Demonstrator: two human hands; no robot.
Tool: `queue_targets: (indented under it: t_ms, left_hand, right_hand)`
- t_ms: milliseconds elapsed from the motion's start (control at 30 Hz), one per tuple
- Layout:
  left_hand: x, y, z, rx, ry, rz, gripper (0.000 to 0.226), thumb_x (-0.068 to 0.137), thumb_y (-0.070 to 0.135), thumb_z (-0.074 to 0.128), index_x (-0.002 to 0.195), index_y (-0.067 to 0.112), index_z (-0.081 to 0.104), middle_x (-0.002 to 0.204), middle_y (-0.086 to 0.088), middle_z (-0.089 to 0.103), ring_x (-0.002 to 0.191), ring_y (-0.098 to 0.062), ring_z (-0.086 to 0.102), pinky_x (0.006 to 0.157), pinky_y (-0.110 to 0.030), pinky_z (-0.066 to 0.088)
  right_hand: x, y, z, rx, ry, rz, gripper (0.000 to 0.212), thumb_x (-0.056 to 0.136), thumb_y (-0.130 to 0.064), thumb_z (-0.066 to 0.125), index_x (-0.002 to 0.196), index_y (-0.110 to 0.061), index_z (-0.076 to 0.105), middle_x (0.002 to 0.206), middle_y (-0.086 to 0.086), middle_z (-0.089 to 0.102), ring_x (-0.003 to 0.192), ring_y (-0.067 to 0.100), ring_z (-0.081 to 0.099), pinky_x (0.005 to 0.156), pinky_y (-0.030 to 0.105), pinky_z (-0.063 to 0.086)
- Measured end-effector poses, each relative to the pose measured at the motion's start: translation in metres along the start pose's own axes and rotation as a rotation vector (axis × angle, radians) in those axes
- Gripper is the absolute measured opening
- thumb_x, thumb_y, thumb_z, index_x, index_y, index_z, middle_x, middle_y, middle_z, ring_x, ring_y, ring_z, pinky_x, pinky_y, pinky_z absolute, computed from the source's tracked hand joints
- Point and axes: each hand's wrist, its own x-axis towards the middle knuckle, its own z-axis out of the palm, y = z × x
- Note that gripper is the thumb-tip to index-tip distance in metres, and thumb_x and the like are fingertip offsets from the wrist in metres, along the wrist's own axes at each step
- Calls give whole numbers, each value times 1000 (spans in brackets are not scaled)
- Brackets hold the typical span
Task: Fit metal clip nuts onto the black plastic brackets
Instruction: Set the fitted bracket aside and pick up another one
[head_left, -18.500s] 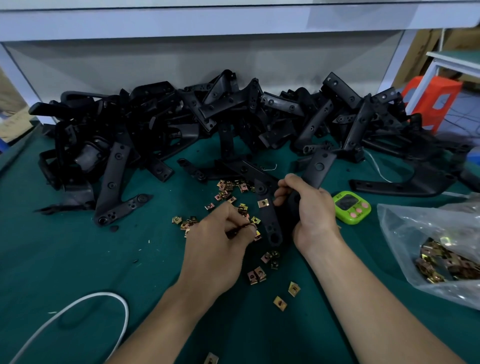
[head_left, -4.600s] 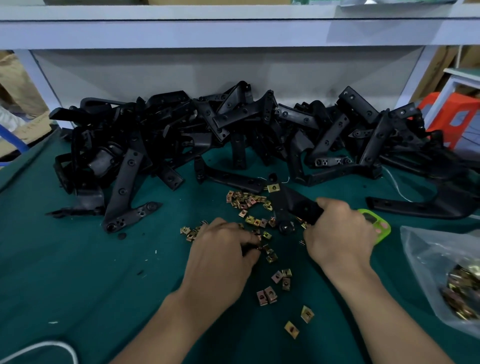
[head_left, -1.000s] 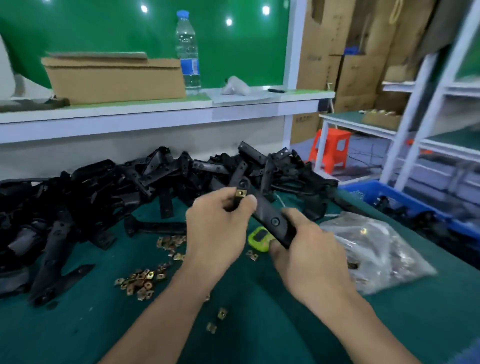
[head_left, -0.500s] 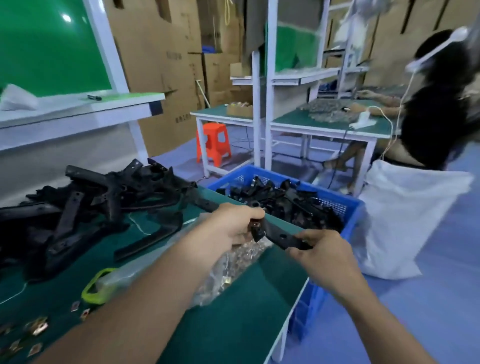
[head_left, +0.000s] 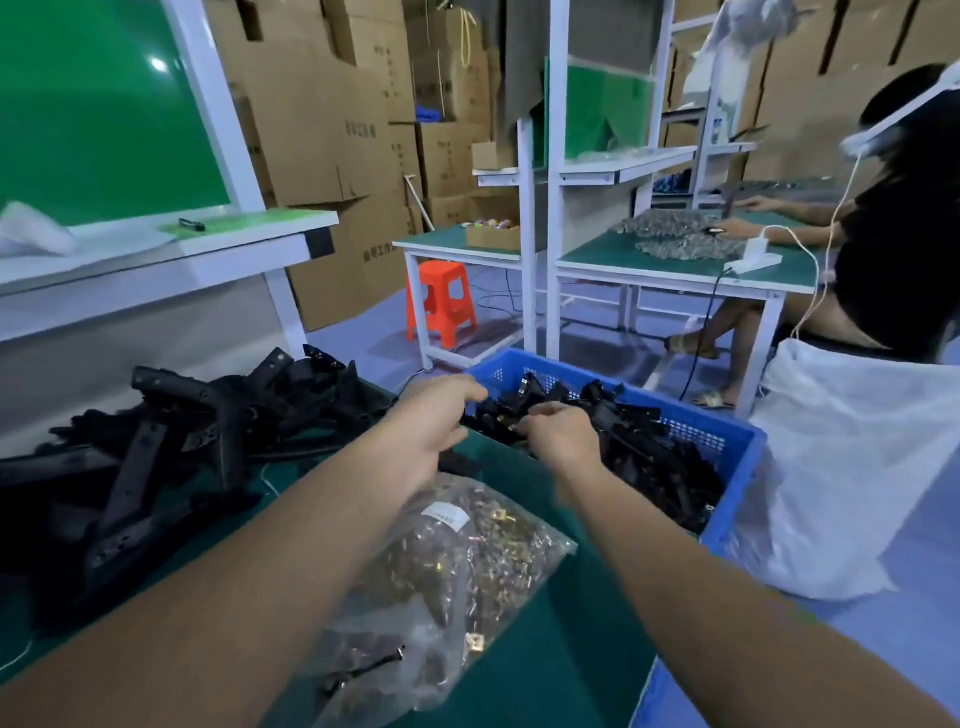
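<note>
Now reaching over the blue crate (head_left: 737, 434) beyond the table (head_left: 545, 654) edge
Loosely spread left hand (head_left: 436, 418), curled right hand (head_left: 561, 434), hold unclear, both above black plastic brackets (head_left: 652, 460) at 4 o'clock; clip nut bag (head_left: 467, 577) label (head_left: 444, 514) unreadable

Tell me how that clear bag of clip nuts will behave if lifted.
Probably floppy: the thin film of the bag of clip nuts is wrinkled and slumped. Likely heavy for its size, being packed with metal pieces, so the load would sag and shift.
</note>
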Motion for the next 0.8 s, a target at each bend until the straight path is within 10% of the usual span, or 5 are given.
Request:
queue_targets:
  t_ms: [133, 300, 600, 800]
  left_hand:
    - [0, -13, -53, 119, 177, 108, 26, 87, 3, 67, 97, 25, 78, 107, 2, 70, 95, -11, 60, 89, -33, 53]
    - [-10, -28, -130, 127, 367, 116, 37, 83, -2, 63, 76, 30, 79, 109, -3, 73, 107, -23, 60, 101, -40, 50]
    - [-57, -77, -267, 192, 631, 45, 29, 93, 4, 59, 96, 23, 80, 86, 9, 68, 69, -7, 53, 52, -13, 46]
    - [-115, -99, -346, 262, 688, -5, 32, 93, 6, 61, 93, 32, 78, 58, 6, 66, 50, -13, 44, 49, -26, 41]
  right_hand:
    - [-29, -17, 43, -336, -170, -244, 20, 89, -17, 59, 88, -20, 79, 90, 1, 74, 84, 21, 68, 75, 30, 56]
    - [-51, -60, 85, -435, -373, -443, 23, 90, -7, 59, 92, -22, 77, 100, 3, 76, 93, 20, 67, 83, 24, 51]
    - [-95, -81, 232, -1098, -805, -700, 62, 93, -10, 55, 153, -12, 40, 156, 6, 44, 114, 30, 59, 79, 32, 50]
    - [-104, -59, 257, -1586, -812, -728, 43, 96, -12, 50, 138, -7, 56, 146, 12, 53, 127, 33, 55, 103, 35, 49]
